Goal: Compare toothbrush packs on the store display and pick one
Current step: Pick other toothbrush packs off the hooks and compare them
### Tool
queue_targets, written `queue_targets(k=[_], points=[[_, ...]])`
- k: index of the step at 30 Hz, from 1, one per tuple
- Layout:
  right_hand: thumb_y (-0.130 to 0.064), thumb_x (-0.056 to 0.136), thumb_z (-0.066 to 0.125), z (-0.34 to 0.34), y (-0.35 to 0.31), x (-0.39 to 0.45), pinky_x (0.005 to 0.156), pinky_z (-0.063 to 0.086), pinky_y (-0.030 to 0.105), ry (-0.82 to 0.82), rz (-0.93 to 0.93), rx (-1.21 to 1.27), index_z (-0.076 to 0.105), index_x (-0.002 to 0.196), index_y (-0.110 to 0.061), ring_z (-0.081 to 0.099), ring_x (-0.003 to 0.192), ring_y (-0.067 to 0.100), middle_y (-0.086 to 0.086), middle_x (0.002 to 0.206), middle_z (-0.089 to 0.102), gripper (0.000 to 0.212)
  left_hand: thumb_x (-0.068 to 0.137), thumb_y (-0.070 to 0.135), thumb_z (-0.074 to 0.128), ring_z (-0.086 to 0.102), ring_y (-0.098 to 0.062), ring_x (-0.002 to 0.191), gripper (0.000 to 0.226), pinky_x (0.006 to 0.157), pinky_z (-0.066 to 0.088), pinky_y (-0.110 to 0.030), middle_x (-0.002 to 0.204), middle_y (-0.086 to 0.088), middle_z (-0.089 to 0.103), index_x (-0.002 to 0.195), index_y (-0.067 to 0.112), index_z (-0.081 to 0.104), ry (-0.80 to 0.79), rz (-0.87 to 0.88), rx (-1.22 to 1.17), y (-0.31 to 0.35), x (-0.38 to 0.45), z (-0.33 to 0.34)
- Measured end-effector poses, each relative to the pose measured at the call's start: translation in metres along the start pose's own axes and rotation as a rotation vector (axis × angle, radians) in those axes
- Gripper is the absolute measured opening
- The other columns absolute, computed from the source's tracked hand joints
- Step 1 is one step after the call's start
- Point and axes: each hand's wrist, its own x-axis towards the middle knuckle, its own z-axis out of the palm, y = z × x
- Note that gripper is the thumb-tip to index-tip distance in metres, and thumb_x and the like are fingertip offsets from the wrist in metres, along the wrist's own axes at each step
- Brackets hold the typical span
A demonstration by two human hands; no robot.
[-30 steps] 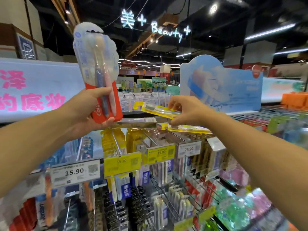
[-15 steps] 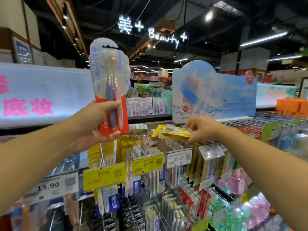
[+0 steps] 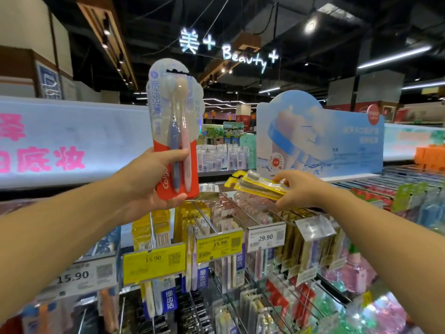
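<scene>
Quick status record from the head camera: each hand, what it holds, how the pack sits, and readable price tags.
left hand: grips red-based twin toothbrush pack, upright, raised
right hand: holds yellow toothbrush pack, lying flat above the hooks
yellow price tags: 15.90
white price tag: 29.90
choice: not settled
</scene>
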Motion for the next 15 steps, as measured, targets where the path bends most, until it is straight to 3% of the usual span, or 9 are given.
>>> queue_targets(k=[5,8,10,13,15], points=[[-0.035,0.076,0.084,-0.025,-0.025,-0.007,0.082,0.056,0.038,0.157,-0.014,0.157,0.052,0.139,-0.024,0.062,0.101,0.024,0.004,0.127,0.06,0.071,0.1,0.035,0.063,0.073,-0.031,0.094,0.012,0.061,0.059,-0.035,0.116,-0.016,0.075,0.111,0.029,0.064,-0.018,0.015,0.005,0.002,0.002,0.011],[-0.029,0.079,0.082,-0.036,-0.055,-0.018,0.076,0.058,0.036,0.223,-0.087,0.466,0.051,0.125,-0.024,0.065,0.086,0.019,0.004,0.108,0.063,0.056,0.1,0.036,0.063,0.073,-0.033,0.095,0.014,0.068,0.06,-0.037,0.117,-0.016,0.074,0.112,0.029,0.062,0.002,0.009,-0.003,0.001,0.006,0.023],[-0.026,0.082,0.081,-0.038,-0.079,-0.03,0.073,0.053,0.031,0.253,-0.166,0.654,0.049,0.126,-0.022,0.064,0.085,0.016,0.002,0.104,0.062,0.054,0.1,0.037,0.063,0.073,-0.033,0.093,0.018,0.066,0.058,-0.036,0.113,-0.016,0.075,0.115,0.026,0.063,-0.001,-0.003,-0.013,0.001,0.006,0.033],[-0.051,0.083,0.078,-0.032,-0.117,-0.043,0.08,0.053,0.033,0.282,-0.248,0.844,0.051,0.13,-0.024,0.068,0.096,0.014,-0.003,0.11,0.066,0.061,0.099,0.035,0.064,0.07,-0.034,0.088,0.022,0.061,0.054,-0.034,0.11,-0.014,0.074,0.119,0.029,0.058,0.002,-0.003,-0.03,-0.002,0.004,0.047],[-0.079,0.081,0.06,-0.028,-0.137,-0.05,0.09,0.057,0.042,0.227,-0.268,0.972,0.059,0.128,-0.026,0.072,0.101,0.017,-0.002,0.112,0.072,0.071,0.096,0.033,0.066,0.073,-0.034,0.092,0.032,0.059,0.054,-0.034,0.114,-0.016,0.074,0.126,0.03,0.054,-0.007,-0.004,-0.037,-0.003,0.001,0.055]])
